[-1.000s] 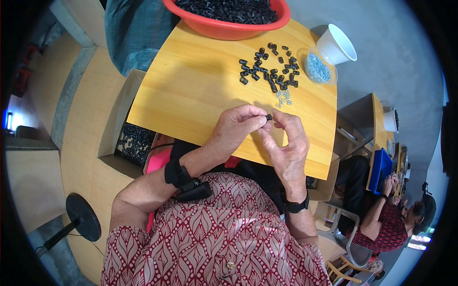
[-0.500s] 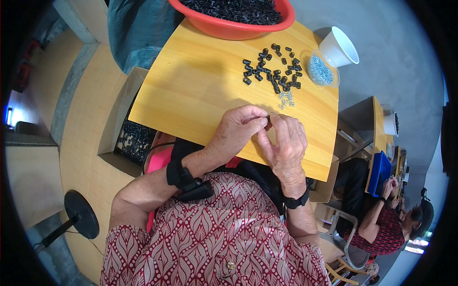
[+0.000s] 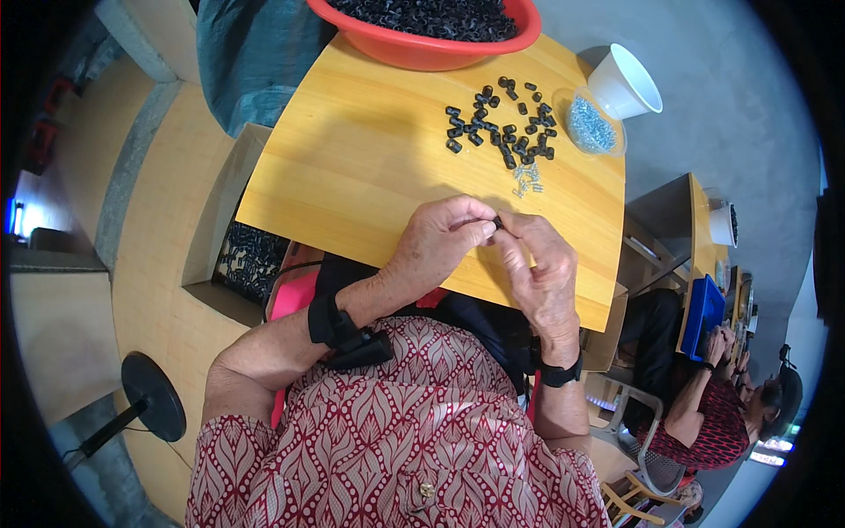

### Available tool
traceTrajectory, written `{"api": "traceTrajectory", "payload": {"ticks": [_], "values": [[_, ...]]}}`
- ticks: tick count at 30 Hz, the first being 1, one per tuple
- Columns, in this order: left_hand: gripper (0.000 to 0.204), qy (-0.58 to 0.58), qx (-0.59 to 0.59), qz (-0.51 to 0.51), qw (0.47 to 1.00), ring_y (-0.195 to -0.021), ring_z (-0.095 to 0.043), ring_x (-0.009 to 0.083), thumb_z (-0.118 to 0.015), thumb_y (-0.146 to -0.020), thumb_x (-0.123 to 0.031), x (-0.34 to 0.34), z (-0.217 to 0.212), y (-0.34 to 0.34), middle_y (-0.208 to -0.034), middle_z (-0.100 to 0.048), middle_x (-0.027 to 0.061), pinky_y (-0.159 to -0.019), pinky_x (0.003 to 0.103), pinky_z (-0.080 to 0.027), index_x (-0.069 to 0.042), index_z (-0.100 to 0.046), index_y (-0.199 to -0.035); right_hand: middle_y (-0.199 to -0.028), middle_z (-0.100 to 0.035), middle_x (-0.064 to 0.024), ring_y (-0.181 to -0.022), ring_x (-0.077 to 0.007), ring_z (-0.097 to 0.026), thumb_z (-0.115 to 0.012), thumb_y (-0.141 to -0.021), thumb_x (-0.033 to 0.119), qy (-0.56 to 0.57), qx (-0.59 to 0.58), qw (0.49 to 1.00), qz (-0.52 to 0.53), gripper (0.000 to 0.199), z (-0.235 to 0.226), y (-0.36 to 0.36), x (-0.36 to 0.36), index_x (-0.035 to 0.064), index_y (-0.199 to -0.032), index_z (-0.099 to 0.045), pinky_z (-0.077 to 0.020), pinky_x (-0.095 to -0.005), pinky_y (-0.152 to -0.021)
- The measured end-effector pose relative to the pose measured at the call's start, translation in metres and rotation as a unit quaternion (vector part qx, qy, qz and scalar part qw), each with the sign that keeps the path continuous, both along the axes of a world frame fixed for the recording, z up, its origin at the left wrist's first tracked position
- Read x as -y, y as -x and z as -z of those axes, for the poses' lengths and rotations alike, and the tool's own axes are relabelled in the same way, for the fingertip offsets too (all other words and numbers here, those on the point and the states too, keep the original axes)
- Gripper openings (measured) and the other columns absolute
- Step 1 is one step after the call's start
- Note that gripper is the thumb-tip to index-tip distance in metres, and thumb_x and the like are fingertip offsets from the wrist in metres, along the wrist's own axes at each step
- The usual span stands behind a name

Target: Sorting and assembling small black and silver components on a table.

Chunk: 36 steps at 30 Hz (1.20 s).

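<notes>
The left hand (image 3: 444, 242) had its grip closed in a fingertip pinch on a small black piece (image 3: 498, 223), above the near part of the bench (image 3: 343, 176). The right hand (image 3: 544, 264) had its thumb and forefinger drawn close at the piece's right side; whether that grip had hold of anything could not be told, as the fingers hid most of it.

The likeliest trouble seemed a slip: so small a piece, pinched only at the tips, could have popped out under uneven pressure and rolled off the near edge. Poor alignment was another risk, since the fingers covered the work. Farther off, the loose silver bits (image 3: 528, 179) lay right by the black pieces (image 3: 509, 162), where a careless sweep might have mixed them. The clear tub (image 3: 621, 141) by the right edge could have spilled if knocked.
</notes>
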<state>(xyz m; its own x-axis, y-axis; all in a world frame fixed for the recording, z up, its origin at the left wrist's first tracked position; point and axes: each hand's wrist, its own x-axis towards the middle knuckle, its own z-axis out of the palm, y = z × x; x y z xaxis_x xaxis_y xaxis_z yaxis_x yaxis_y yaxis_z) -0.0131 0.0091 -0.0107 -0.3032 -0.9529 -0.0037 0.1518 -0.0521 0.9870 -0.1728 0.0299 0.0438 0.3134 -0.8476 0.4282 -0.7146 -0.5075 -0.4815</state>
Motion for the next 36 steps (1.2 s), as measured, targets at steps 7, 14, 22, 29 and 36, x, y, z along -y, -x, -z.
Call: {"api": "traceTrajectory", "payload": {"ticks": [7, 14, 22, 29, 36], "values": [[0.015, 0.009, 0.011, -0.001, 1.0, -0.089, -0.059, 0.0083, -0.059, -0.094, -0.006, -0.002, 0.003, 0.002, -0.094, -0.066, 0.0019, -0.08, 0.024, -0.049, 0.004, -0.065, -0.104, -0.08, -0.064, -0.0145, -0.074, -0.0313, -0.063, -0.068, -0.082, 0.002, -0.019, 0.074, 0.994, 0.075, 0.006, 0.007, -0.006, -0.006, -0.0007, -0.087, -0.066, -0.0502, -0.0377, -0.068], [0.014, 0.007, -0.031, 0.001, 1.0, -0.087, -0.061, 0.0095, -0.058, -0.094, -0.005, 0.0, 0.006, 0.003, -0.094, -0.066, 0.0034, -0.08, 0.025, -0.05, 0.004, -0.065, -0.102, -0.079, -0.062, -0.0098, -0.075, -0.0278, -0.061, -0.074, -0.073, 0.003, 0.04, 0.016, 0.996, 0.074, 0.024, 0.011, -0.011, -0.009, 0.0024, -0.094, -0.064, -0.0457, -0.0377, -0.07], [0.014, -0.054, -0.093, 0.012, 0.994, -0.087, -0.062, 0.01, -0.058, -0.095, -0.007, 0.002, -0.001, 0.001, -0.094, -0.067, 0.0031, -0.08, 0.024, -0.05, 0.003, -0.065, -0.101, -0.081, -0.06, -0.005, -0.076, -0.0247, -0.059, -0.078, -0.068, 0.005, 0.139, -0.043, 0.987, 0.075, 0.033, 0.03, -0.012, -0.002, 0.0061, -0.096, -0.061, -0.0432, -0.0371, -0.074], [0.018, -0.061, -0.059, 0.036, 0.996, -0.09, -0.059, 0.0085, -0.06, -0.095, -0.011, 0.006, -0.01, -0.003, -0.094, -0.066, 0.0017, -0.082, 0.024, -0.048, 0.002, -0.067, -0.105, -0.081, -0.061, -0.0061, -0.076, -0.0248, -0.06, -0.078, -0.067, 0.006, 0.164, -0.045, 0.981, 0.09, 0.032, 0.02, -0.013, -0.001, 0.006, -0.095, -0.062, -0.0441, -0.037, -0.075], [0.017, -0.085, -0.069, 0.069, 0.992, -0.089, -0.059, 0.0079, -0.063, -0.091, -0.011, 0.008, -0.011, -0.009, -0.093, -0.066, 0.0015, -0.082, 0.024, -0.048, 0.002, -0.067, -0.101, -0.083, -0.062, -0.0069, -0.077, -0.0254, -0.06, -0.078, -0.067, 0.008, 0.17, -0.046, 0.98, 0.095, 0.032, 0.024, -0.013, -0.002, 0.0063, -0.094, -0.062, -0.0446, -0.0379, -0.074]]}}
